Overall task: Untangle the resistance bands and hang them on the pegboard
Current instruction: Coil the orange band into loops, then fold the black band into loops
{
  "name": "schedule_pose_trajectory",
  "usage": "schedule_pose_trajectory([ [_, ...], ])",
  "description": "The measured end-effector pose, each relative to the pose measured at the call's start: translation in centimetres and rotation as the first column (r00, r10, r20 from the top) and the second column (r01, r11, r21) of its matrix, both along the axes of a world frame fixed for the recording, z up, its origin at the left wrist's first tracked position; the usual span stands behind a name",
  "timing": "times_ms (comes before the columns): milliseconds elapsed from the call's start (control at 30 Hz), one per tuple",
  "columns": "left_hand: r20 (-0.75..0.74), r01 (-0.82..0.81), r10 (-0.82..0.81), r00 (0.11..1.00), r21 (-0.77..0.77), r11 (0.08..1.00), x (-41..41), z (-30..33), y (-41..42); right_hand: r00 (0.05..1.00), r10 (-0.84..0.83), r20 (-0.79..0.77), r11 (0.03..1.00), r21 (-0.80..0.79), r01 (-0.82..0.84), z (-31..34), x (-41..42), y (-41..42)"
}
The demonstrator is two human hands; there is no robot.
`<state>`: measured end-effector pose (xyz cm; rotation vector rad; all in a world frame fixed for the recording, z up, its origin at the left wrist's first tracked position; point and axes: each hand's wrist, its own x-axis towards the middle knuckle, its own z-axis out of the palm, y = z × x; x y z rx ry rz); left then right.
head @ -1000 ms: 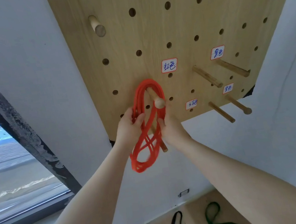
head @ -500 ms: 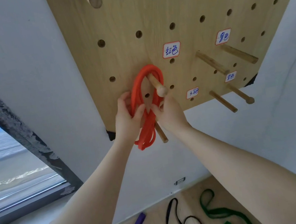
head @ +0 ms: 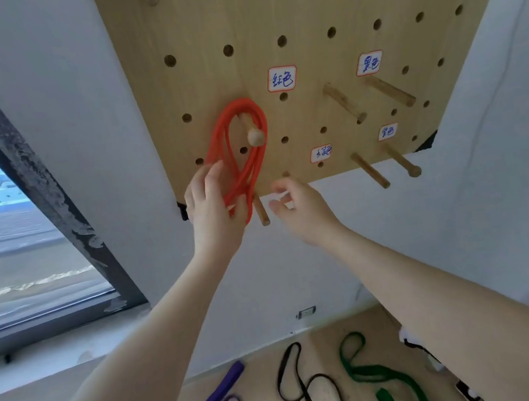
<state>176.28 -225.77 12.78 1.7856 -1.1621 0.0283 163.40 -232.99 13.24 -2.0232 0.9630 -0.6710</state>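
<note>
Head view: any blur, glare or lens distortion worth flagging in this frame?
Head view: wide-angle bowing splays the pegboard and window frame; the right hand is motion-smeared at the fingers, the left hand and red band sharper; window daylight is bright, without glare on the board.

Four handwritten labels on the pegboard (head: 313,12): 红色 (head: 282,78) and 黑色 (head: 369,63) legible, the lower two too blurred.

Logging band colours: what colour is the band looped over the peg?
Red-orange band, clearest in the head view.
</note>
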Motion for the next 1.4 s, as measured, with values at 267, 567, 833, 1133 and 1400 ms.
schedule_pose_trajectory([
  [267, -0.308, -0.017, 0.098, 0.946, 0.254, 0.967, -8.6, -9.0, 4.8, 0.853, 0.370, -0.369, 0.927, 0.088, -0.364, -7.1, -8.5, 2.6],
  [567, -0.408, 0.005, 0.294, 0.864, 0.592, 0.806, -13.9, -21.4, 10.4, 0.749, 0.472, -0.465, 0.875, 0.350, -0.334, -21.4, -14.3, 4.6],
  [833, -0.482, 0.068, 0.425, 0.766, 0.718, 0.692, -15.2, -41.0, 12.2, 0.782, 0.387, -0.489, 0.851, 0.516, -0.098, -42.5, -15.4, 6.5],
  [1133, -0.572, 0.212, 0.494, 0.655, 0.767, 0.606, -18.7, -71.7, 13.8, 0.656, 0.392, -0.645, 0.843, 0.537, 0.025, -73.9, -20.3, 9.3],
  [1400, -0.554, 0.292, 0.396, 0.733, 0.781, 0.552, -19.1, -86.5, 10.0, 0.670, 0.098, -0.736, 0.931, 0.306, 0.200, -88.1, -21.6, 6.5],
])
